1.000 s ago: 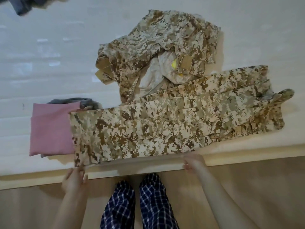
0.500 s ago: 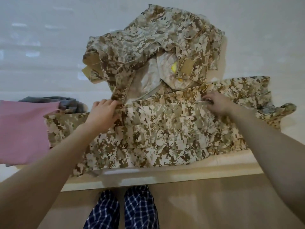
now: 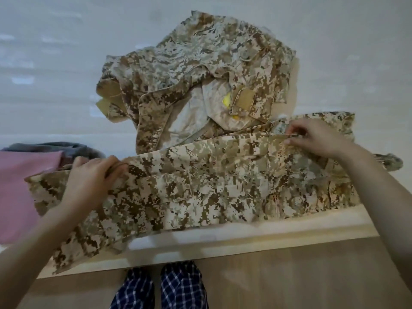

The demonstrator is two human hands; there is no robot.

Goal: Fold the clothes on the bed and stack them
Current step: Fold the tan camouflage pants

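Along the near edge of the white bed [image 3: 66, 63]: desert-camouflage trousers [image 3: 200, 192], flattened, long axis running left-right, parallel to the pale wooden bed rail [image 3: 267, 239]. Their left end hangs over the rail a little and overlaps the folded pink cloth [image 3: 20, 192]. A grey garment [image 3: 55, 146] sits just behind the pink one.

Left hand [image 3: 93, 179] grips the trousers' far long edge, fingers curled round the fabric, toward the left end. Right hand [image 3: 316, 139] pinches the same far edge toward the right end.

Both hands are on the far side, so the cloth lies between the hands and the body. Likely next move: draw that edge toward the rail to halve the width, or tug it straight. Spacing about the middle is roughly even, neither hand clearly nearer.

Crumpled camouflage jacket [image 3: 196, 70] touches the far edge just beside the right hand, so it may drag along. Jacket not yet folded.
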